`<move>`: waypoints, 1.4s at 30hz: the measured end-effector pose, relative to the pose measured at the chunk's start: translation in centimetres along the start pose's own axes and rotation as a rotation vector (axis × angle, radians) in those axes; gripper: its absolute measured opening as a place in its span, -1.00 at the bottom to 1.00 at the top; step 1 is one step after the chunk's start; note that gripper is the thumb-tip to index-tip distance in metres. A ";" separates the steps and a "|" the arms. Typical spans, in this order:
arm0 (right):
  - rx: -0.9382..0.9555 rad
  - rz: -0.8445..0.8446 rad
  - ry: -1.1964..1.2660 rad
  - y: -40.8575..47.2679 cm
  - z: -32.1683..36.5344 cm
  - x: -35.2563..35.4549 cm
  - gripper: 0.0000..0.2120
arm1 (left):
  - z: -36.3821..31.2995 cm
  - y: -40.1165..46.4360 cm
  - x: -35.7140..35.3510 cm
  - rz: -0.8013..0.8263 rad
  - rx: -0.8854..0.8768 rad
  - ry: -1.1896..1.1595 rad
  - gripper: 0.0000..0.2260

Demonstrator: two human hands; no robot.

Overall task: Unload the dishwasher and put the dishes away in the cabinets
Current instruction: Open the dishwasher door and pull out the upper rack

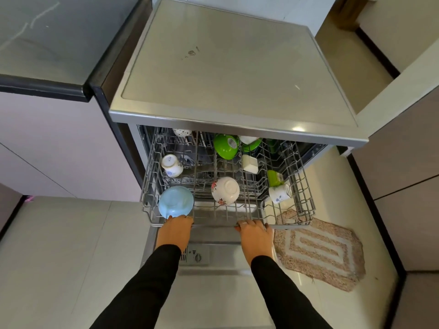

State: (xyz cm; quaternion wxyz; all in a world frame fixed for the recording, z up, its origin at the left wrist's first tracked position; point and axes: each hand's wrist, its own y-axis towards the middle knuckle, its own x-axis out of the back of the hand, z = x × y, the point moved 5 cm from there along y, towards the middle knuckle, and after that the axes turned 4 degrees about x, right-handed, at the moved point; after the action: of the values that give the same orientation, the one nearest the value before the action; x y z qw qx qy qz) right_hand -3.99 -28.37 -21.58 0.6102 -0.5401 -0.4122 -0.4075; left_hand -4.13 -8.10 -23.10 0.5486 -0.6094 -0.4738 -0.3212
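Both hands hold the near rail of the dishwasher rack [228, 217]: the left hand [174, 230] beside the blue bowl [175, 201], the right hand [255, 236] nearer the middle, each grip curled over the wire. Cups and bowls sit upside down inside, so I would pull evenly and slowly, keeping the rack level so the floral bowl [225, 190] and mug [280, 193] stay put.

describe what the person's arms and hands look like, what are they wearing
Both arms wear long, close-fitting black sleeves that end at the wrists. The hands are bare, no gloves: left hand, right hand. The right hand has a pale ring on one finger.
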 end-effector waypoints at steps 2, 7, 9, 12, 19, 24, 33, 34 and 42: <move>0.003 0.006 -0.005 0.0 0.0 0.0 -0.72 | 0.0 0.1 -0.1 0.013 0.004 -0.013 -0.77; 0.001 0.023 0.000 0.3 -0.2 -0.1 -0.72 | -0.2 0.2 -0.1 0.010 0.018 -0.042 -0.76; -0.002 0.033 -0.017 0.3 -0.4 -0.1 -0.72 | -0.3 0.2 0.0 0.008 0.011 -0.055 -0.76; 0.010 0.047 -0.050 -0.2 -0.5 -0.1 -0.72 | -0.1 -0.1 0.0 0.012 -0.004 -0.062 -0.74; 0.053 0.003 -0.070 -3.0 0.0 -0.8 -0.70 | 1.1 -2.4 -1.5 0.058 -0.018 -0.050 -0.76; 0.042 -0.012 -0.049 -5.6 -1.0 -1.9 -0.74 | 0.3 -5.3 -2.5 0.093 -0.042 -0.070 -0.72; 0.091 0.062 -0.155 -6.2 -0.7 -1.5 -0.70 | 0.6 -6.2 -2.5 0.087 -0.027 -0.118 -0.71; 0.102 0.083 -0.163 -6.5 -0.7 -1.7 -0.68 | 0.8 -6.4 -2.8 0.092 -0.024 -0.119 -0.71; 0.192 0.144 -0.157 -7.5 -1.6 -3.4 -0.75 | 1.2 -8.0 -4.4 0.149 -0.005 -0.109 -0.69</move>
State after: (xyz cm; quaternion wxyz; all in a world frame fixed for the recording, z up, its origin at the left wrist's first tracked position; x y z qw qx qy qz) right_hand -12.06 -30.41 -22.52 0.6527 -0.5377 -0.4559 -0.2776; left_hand -13.20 -8.33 -24.40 0.5429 -0.6609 -0.4555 -0.2469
